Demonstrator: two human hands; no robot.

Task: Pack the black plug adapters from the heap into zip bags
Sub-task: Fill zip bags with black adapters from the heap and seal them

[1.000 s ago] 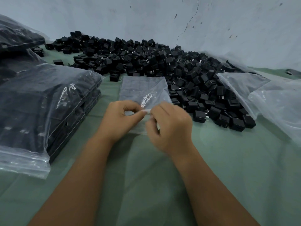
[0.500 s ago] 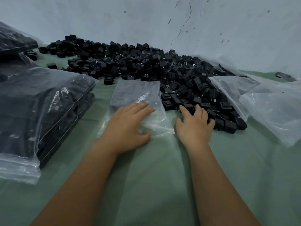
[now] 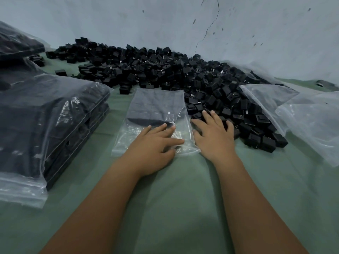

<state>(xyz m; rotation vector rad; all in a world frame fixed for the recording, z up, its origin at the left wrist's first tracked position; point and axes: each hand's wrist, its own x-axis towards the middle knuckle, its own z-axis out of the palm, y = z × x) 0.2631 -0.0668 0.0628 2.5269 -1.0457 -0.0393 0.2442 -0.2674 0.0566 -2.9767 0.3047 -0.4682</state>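
Pressing zip bag w/ flat left hand | right hand spread on adapter heap

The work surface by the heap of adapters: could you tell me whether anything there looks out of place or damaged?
Little stands out. One plug adapter sits alone on the green cloth, apart from the heap. A thin crack runs down the wall behind. The left hand rests flat on the zip bag; the right hand touches the heap's edge.

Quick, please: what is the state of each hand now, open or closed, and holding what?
Left hand: open, flat on the zip bag, holding nothing.
Right hand: open, fingers spread on the adapters, nothing held yet.
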